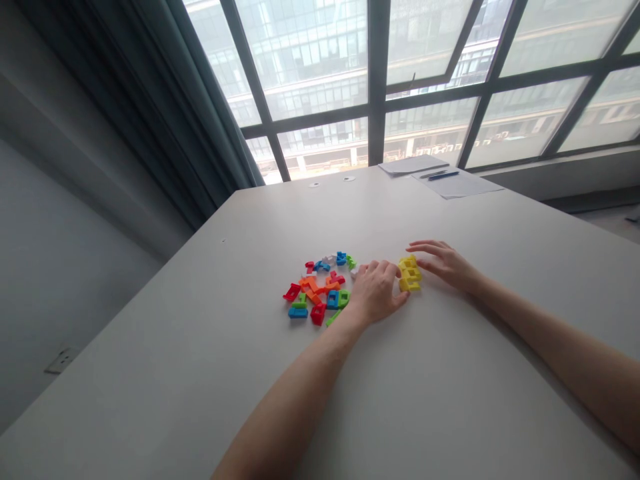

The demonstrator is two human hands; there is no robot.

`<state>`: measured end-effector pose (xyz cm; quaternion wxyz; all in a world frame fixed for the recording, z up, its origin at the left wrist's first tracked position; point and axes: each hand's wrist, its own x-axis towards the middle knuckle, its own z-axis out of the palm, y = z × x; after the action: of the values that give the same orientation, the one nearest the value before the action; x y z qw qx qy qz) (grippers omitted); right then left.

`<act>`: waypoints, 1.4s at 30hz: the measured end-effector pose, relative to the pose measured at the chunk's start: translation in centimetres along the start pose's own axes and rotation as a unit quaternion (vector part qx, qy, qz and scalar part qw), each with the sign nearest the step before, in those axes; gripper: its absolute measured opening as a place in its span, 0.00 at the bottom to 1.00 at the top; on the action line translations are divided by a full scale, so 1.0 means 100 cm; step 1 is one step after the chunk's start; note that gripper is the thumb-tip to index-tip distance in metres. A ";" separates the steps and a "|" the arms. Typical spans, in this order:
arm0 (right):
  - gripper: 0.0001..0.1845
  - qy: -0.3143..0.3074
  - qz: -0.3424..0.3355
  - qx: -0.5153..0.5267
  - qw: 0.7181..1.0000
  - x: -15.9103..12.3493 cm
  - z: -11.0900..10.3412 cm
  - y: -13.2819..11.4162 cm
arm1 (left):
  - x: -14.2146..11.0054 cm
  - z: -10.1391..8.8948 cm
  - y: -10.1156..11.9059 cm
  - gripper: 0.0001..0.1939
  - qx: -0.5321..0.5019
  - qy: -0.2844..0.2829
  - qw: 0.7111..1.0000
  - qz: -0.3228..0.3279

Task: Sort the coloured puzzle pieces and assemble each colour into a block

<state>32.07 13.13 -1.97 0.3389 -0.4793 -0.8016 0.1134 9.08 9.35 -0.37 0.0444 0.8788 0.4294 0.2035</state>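
Note:
Several yellow plastic blocks [410,274] lie grouped on the white table, between my two hands. My left hand [376,291] rests palm down at their left side, its fingers bent and the thumb spread toward the nearest yellow block. The tips of its fingers lie close to the yellow blocks; whether they touch is unclear. On the right, my right hand [447,265] has its fingers stretched out beside the group, with nothing held. Left of my left hand spreads a loose pile of blocks, among them a red block [318,314], a blue block [299,312] and an orange block [311,287]. My left hand hides part of the pile's right edge.
White paper sheets [467,184] lie at the table's far edge with a blue pen [443,175] on them. Windows [320,60] stand behind the table [150,373]. A dark curtain [165,100] hangs at the left, and a wall socket [61,361] is lower left.

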 end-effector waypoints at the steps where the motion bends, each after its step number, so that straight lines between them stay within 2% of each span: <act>1: 0.18 -0.007 -0.004 -0.007 1.000 0.000 0.001 0.000 | 0.000 0.000 0.000 0.15 0.001 -0.002 1.000 0.001; 10: 0.17 -0.019 -0.016 0.001 1.000 -0.001 0.003 0.001 | 0.001 0.003 -0.002 0.16 0.004 -0.001 1.000 -0.003; 21: 0.16 -0.017 0.009 0.024 1.000 -0.001 0.003 -0.003 | 0.002 0.005 -0.001 0.15 0.001 0.007 1.000 -0.021; 27: 0.18 -0.025 0.027 0.041 0.998 -0.001 0.001 -0.005 | 0.001 0.005 0.002 0.14 0.018 0.013 1.000 -0.022; 37: 0.21 -0.010 0.051 0.095 0.994 -0.002 0.000 -0.005 | 0.002 0.004 0.003 0.18 0.008 0.014 0.999 -0.027; 42: 0.20 0.027 0.087 0.093 0.991 -0.003 0.004 -0.001 | 0.001 0.006 0.002 0.21 0.005 0.020 1.000 -0.023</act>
<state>31.81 12.89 -2.32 0.3922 -0.5168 -0.7332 0.2036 9.54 9.38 -0.77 0.0360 0.8645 0.4515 0.2181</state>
